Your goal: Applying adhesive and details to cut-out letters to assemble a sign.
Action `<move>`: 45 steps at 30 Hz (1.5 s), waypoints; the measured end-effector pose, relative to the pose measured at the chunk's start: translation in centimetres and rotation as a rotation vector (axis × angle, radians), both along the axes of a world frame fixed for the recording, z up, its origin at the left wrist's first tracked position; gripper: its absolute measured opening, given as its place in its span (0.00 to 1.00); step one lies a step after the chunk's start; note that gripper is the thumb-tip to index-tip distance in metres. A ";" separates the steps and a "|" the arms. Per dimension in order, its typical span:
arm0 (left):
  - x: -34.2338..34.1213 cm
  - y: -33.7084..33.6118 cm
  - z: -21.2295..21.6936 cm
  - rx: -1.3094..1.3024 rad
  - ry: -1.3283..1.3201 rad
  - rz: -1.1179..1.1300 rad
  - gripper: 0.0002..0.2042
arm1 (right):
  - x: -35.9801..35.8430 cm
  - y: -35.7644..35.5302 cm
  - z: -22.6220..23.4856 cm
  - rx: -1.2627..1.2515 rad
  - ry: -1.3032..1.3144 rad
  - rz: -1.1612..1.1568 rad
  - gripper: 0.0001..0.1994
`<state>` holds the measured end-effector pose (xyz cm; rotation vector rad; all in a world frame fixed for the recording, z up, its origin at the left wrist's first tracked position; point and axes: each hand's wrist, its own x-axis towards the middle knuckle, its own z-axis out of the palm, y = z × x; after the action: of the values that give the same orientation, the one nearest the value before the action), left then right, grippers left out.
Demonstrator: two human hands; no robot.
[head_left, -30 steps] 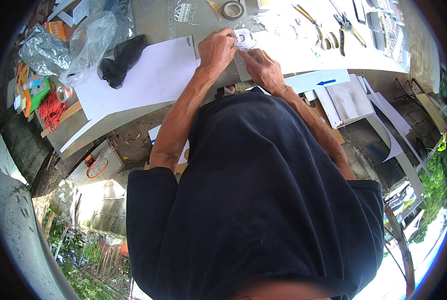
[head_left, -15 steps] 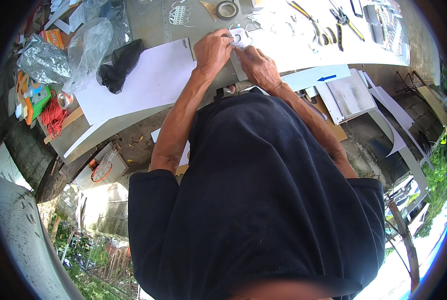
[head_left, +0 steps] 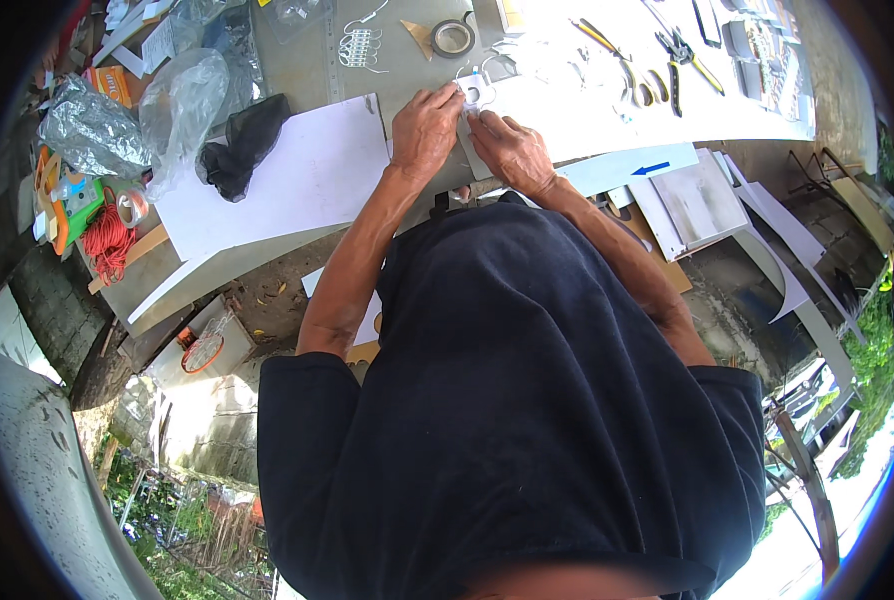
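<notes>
Both hands meet on a small white cut-out piece (head_left: 477, 88) at the near edge of the grey workbench (head_left: 407, 60). My left hand (head_left: 425, 132) grips its left side with curled fingers. My right hand (head_left: 508, 150) pinches its lower right side. The piece lies against a white sheet (head_left: 567, 120) that is washed out by sunlight. A large white board (head_left: 297, 180) lies just left of my left hand. My dark shirt fills the lower middle of the view.
A roll of tape (head_left: 454, 38) and a string of small white modules (head_left: 360, 47) lie beyond the hands. Pliers and cutters (head_left: 667, 60) sit at the right. A black cloth (head_left: 242, 145), plastic bags (head_left: 182, 100) and orange cord (head_left: 112, 240) crowd the left end. White offcuts (head_left: 697, 200) lie below right.
The hands stay together on the white piece with only small finger shifts. The view has drifted slightly, so the bench sits a little higher in the picture.
</notes>
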<state>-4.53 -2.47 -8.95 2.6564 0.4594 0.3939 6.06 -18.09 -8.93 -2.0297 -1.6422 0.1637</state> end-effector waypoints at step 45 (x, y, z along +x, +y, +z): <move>0.3 -0.3 1.3 -0.029 0.154 0.101 0.12 | -0.4 0.2 -0.3 -0.038 -0.079 -0.021 0.20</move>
<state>-4.26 -2.75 -7.69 2.6533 0.6440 0.2118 5.65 -17.93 -9.23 -2.1055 -1.6767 0.1095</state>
